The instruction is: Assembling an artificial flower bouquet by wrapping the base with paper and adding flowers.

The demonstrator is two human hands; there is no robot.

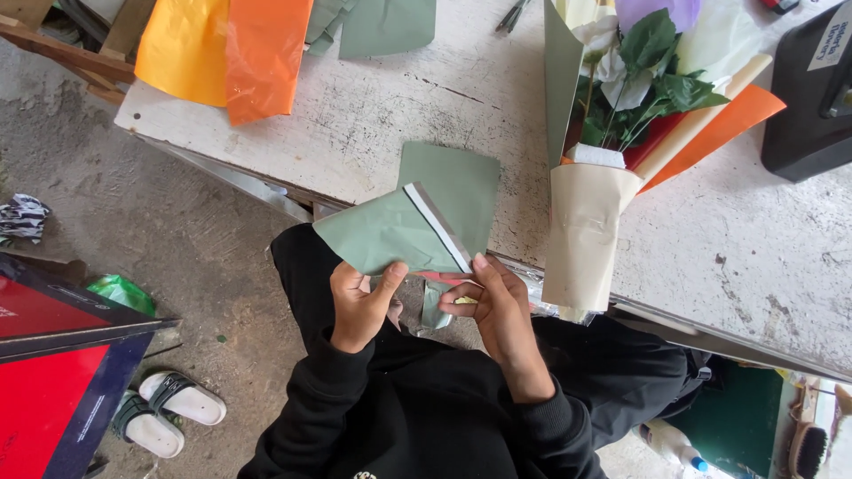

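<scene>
My left hand [359,303] pinches the lower edge of a folded sage-green paper sheet [386,235] with a white strip along one fold. My right hand [494,302] grips the same sheet at its lower right corner, just below the white strip. A second green sheet [457,182] lies flat behind it on the white table [399,115]. To the right, a bouquet [621,80] of white and purple flowers wrapped in cream, green and orange paper lies on the table, its cream stem wrap [581,235] hanging over the edge.
Yellow and orange sheets [226,49] and more green paper [382,27] lie at the table's far side. A black case [812,89] sits at the right. On the floor: white sandals [169,408], a red and blue board [53,390], a plastic bottle [670,443].
</scene>
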